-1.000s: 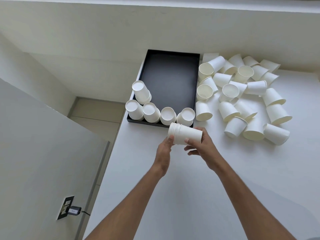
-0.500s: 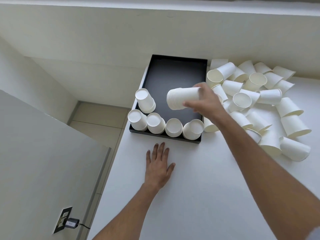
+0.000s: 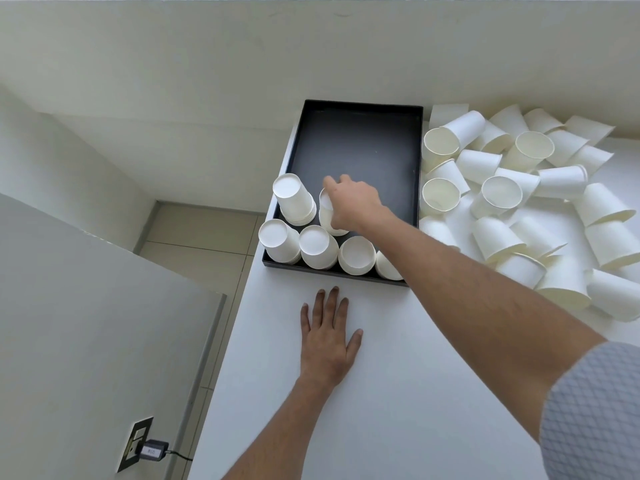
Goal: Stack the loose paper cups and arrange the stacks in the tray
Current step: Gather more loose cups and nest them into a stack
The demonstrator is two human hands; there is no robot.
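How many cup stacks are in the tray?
6: four along the tray's near edge, two behind, one under the right hand.

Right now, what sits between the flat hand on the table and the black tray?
Nothing: in the head view, only bare white table separates the left hand from the black tray's near rim.

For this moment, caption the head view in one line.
Right hand sets a cup stack into the black tray; left hand rests flat.

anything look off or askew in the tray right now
Nothing damaged or spilled. The stack at the tray's left wall leans compared with the front-row stacks. The right hand is setting a new stack beside it; loose cups remain heaped outside.
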